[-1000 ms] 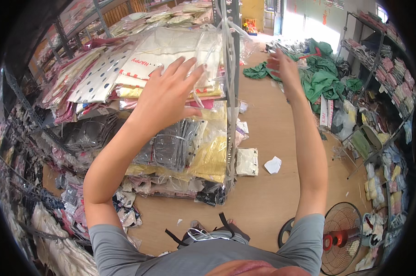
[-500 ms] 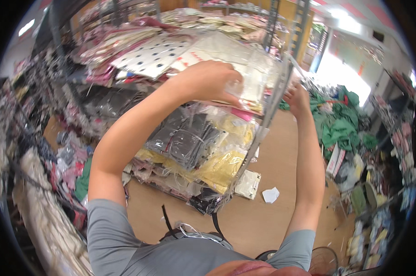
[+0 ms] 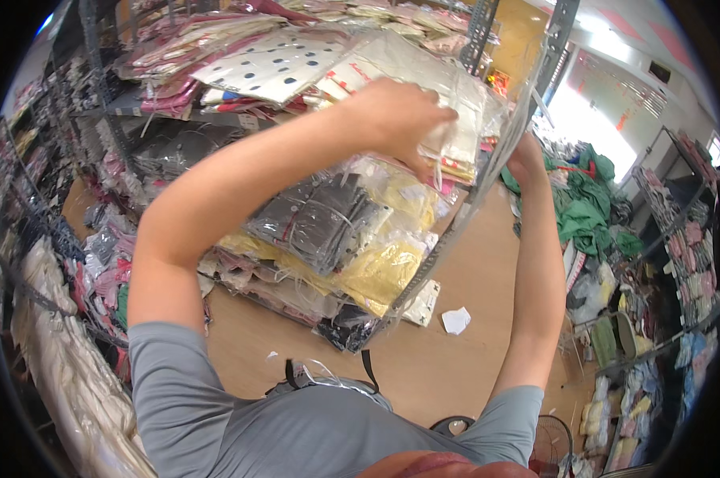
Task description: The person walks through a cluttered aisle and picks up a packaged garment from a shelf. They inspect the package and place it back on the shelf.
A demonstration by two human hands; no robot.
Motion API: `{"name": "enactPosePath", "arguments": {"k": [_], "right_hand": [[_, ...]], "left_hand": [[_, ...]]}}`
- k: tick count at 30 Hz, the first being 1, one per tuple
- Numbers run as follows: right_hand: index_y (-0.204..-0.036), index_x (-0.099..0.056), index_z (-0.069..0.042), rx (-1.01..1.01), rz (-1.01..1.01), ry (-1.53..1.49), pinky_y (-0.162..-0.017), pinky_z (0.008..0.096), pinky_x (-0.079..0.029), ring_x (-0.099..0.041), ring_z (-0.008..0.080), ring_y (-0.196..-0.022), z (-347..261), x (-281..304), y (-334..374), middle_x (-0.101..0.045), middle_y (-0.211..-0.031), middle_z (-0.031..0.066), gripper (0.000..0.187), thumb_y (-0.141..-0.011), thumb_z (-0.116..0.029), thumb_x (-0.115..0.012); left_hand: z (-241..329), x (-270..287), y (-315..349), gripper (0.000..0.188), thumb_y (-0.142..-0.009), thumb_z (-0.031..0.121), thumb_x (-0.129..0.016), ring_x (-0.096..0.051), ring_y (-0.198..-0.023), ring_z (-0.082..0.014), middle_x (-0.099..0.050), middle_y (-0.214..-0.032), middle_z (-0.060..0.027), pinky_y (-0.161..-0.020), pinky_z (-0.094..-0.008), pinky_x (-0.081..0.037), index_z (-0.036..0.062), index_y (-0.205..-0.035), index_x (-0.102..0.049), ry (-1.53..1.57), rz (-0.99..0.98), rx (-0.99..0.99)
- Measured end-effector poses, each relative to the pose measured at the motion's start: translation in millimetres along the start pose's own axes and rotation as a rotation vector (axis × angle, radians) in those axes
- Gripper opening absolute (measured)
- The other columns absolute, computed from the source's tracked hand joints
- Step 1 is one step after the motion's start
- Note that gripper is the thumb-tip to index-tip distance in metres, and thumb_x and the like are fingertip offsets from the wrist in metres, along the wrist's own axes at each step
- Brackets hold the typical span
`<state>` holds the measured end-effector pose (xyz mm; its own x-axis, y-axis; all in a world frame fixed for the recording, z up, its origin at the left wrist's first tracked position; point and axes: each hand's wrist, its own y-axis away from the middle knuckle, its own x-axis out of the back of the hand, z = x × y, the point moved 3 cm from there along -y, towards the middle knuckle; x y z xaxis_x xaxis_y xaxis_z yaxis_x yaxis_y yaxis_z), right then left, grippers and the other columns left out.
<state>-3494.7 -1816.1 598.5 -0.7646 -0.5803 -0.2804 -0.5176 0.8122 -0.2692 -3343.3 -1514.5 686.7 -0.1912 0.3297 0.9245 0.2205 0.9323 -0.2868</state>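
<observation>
flat white garment packet in clear plastic (image 3: 419, 68) atop pile, near grey perforated-metal rack post (image 3: 557, 48). left hand (image 3: 404, 123) arched over packet, grip unclear; right hand (image 3: 525, 161) by post, fingertips hidden, hold untellable. step seems arranging packet; next likely calls for gentle, sure pinch.

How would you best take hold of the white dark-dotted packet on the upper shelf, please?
I'd pinch the white dark-dotted packet by its near edge, coming from the front: it lies fairly flat, with that edge uncovered and facing outward.
</observation>
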Motion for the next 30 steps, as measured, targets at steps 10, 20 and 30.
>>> {"name": "enactPosePath", "arguments": {"k": [10,20,30], "right_hand": [[-0.12,-0.057,-0.008,-0.086,0.156,0.005,-0.067,0.0373,-0.055,-0.056,0.0171,-0.072,13.1,0.2,-8.5,-0.059,-0.099,0.0066,0.029,-0.097,-0.004,-0.04],[-0.124,-0.054,-0.009,-0.063,0.134,-0.088,-0.065,0.0362,-0.053,-0.055,0.0166,-0.072,27.1,4.0,-26.6,-0.058,-0.098,0.0079,0.033,-0.095,-0.001,-0.041],[-0.129,-0.053,0.006,-0.013,0.113,0.156,-0.063,0.0291,-0.054,-0.062,0.0131,-0.076,-15.2,-31.3,25.6,-0.065,-0.104,0.01,0.037,-0.096,-0.011,-0.057]], "left_hand": [[-22.5,11.6,11.0,0.073,-0.072,0.034,-0.076,-0.059,-0.11,-0.0317,-0.06,-0.121,-0.0165,-0.088,-0.0435,-0.05,0.0112,-0.136,-0.05,-0.028,-0.034,-0.12],[-30.2,21.0,9.8,0.047,-0.091,0.033,-0.051,-0.061,-0.104,-0.0347,-0.063,-0.113,-0.0195,-0.091,-0.0438,-0.049,0.0043,-0.129,-0.053,0.011,0.092,-0.077],[-99.3,84.3,-22.8,0.044,-0.102,0.021,-0.029,-0.066,-0.096,-0.0389,-0.065,-0.107,-0.0285,-0.083,-0.0504,-0.049,0.0138,-0.145,-0.038,0.204,0.419,0.356]]}}
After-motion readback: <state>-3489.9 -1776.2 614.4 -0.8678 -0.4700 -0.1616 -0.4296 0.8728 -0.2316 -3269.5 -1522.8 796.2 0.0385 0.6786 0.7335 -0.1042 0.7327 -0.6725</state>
